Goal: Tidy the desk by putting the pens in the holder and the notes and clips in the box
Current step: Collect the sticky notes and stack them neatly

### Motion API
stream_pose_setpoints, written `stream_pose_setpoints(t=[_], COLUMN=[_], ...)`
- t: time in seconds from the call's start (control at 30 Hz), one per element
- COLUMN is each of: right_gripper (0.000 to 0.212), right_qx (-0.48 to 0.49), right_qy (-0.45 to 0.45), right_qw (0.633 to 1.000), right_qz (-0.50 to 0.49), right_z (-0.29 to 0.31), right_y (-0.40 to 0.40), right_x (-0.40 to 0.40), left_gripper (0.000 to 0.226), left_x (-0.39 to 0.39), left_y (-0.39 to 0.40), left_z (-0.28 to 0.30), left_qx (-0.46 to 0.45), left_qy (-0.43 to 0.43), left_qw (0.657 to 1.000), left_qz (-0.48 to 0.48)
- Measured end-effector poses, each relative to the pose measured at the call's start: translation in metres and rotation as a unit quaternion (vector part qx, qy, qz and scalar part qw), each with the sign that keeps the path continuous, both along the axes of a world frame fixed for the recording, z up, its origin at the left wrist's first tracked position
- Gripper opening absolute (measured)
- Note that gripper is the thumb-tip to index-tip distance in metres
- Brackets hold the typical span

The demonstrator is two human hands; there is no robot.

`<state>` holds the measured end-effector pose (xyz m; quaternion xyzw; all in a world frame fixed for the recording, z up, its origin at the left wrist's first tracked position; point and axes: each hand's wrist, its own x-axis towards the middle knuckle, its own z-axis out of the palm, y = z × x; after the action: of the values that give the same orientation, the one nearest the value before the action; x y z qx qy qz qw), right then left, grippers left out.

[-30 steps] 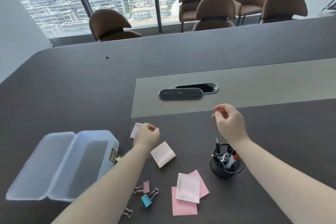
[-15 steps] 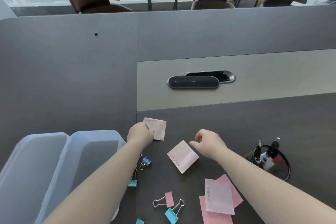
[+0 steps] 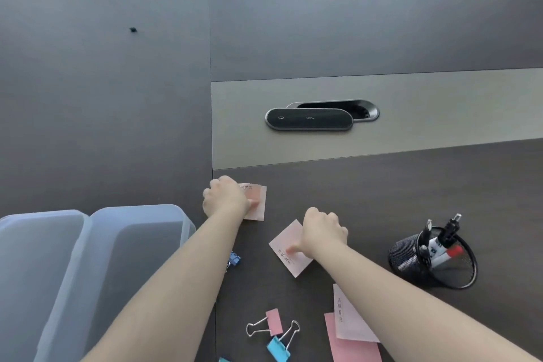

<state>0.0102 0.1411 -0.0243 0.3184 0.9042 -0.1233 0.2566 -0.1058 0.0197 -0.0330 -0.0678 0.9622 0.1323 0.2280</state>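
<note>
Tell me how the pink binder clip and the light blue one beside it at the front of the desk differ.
The pink binder clip lies farther from the person; the light blue binder clip lies nearer. Pink's wire handles point left, blue's point up and right. Blue's body looks wider than pink's. Both lie loose on the dark desk, touched by neither hand, not yet boxed.

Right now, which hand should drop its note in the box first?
Probably the left hand. It rests on the far note, right beside the open box. The right hand presses a note farther away.
</note>
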Motion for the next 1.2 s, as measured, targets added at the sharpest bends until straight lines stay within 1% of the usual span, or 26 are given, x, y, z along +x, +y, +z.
stream_pose_setpoints(t=[0.07, 0.1, 0.2, 0.23, 0.33, 0.4, 0.43, 0.5, 0.57, 0.63, 0.7, 0.77, 0.87, 0.97, 1.03, 1.1, 1.17, 1.2], right_gripper=[0.040, 0.039, 0.050, 0.047, 0.017, 0.010, 0.009, 0.007, 0.007, 0.007, 0.009, 0.011, 0.013, 0.012, 0.008, 0.006, 0.006, 0.007], right_qx=[-0.012, -0.019, -0.054, -0.069, -0.117, -0.144, -0.152, -0.159, -0.168, -0.178, -0.191, -0.200, -0.205, -0.217, -0.220, -0.224, -0.227, -0.227], right_qy=[0.000, 0.000, -0.008, -0.005, 0.030, 0.061, 0.073, 0.096, 0.117, 0.129, 0.138, 0.142, 0.148, 0.161, 0.166, 0.173, 0.183, 0.187], right_qw=[1.000, 1.000, 0.998, 0.997, 0.991, 0.985, 0.982, 0.978, 0.973, 0.969, 0.965, 0.962, 0.959, 0.953, 0.951, 0.948, 0.945, 0.944], right_qz=[-0.009, -0.011, -0.020, -0.024, -0.058, -0.077, -0.083, -0.093, -0.104, -0.111, -0.115, -0.117, -0.128, -0.139, -0.139, -0.145, -0.151, -0.152], right_z=[-0.002, -0.003, -0.002, -0.002, -0.004, -0.003, -0.003, -0.002, -0.001, 0.000, 0.000, 0.000, -0.002, -0.003, -0.004, -0.003, -0.003, -0.003], right_y=[0.001, 0.002, 0.005, 0.005, 0.010, 0.013, 0.015, 0.018, 0.021, 0.023, 0.025, 0.026, 0.028, 0.030, 0.030, 0.032, 0.033, 0.033], right_x=[0.000, 0.001, 0.002, 0.003, 0.006, 0.009, 0.011, 0.015, 0.018, 0.022, 0.023, 0.024, 0.023, 0.021, 0.019, 0.015, 0.013, 0.012], left_gripper=[0.051, 0.047, 0.030, 0.023, 0.010, 0.004, 0.009, 0.028, 0.037, 0.036, 0.033, 0.034, 0.026, 0.026, 0.029, 0.037, 0.045, 0.044], left_x=[-0.001, 0.000, 0.004, 0.006, 0.014, 0.019, 0.020, 0.022, 0.020, 0.017, 0.011, 0.004, -0.006, -0.011, -0.013, -0.014, -0.016, -0.017], left_y=[0.001, 0.002, 0.002, 0.000, -0.010, -0.018, -0.021, -0.023, -0.021, -0.017, -0.013, -0.012, -0.011, -0.010, -0.011, -0.011, -0.011, -0.012], left_z=[0.000, 0.001, 0.003, 0.004, 0.005, 0.007, 0.008, 0.012, 0.014, 0.016, 0.016, 0.014, 0.008, 0.002, 0.000, 0.000, 0.000, -0.001], left_qx=[0.009, 0.014, 0.040, 0.056, 0.106, 0.122, 0.126, 0.126, 0.127, 0.109, 0.055, -0.014, -0.054, -0.034, -0.011, 0.008, 0.005, -0.003], left_qy=[-0.016, -0.021, -0.002, 0.006, 0.017, 0.020, 0.017, 0.011, 0.022, 0.048, 0.078, 0.097, 0.094, 0.053, 0.027, 0.012, -0.011, -0.018], left_qw=[1.000, 1.000, 0.999, 0.998, 0.994, 0.992, 0.992, 0.992, 0.991, 0.990, 0.984, 0.964, 0.944, 0.946, 0.954, 0.960, 0.965, 0.968], left_qz=[0.000, -0.002, -0.012, -0.008, 0.017, 0.017, 0.011, -0.010, -0.032, -0.069, -0.153, -0.247, -0.311, -0.317, -0.297, -0.278, -0.261, -0.249])
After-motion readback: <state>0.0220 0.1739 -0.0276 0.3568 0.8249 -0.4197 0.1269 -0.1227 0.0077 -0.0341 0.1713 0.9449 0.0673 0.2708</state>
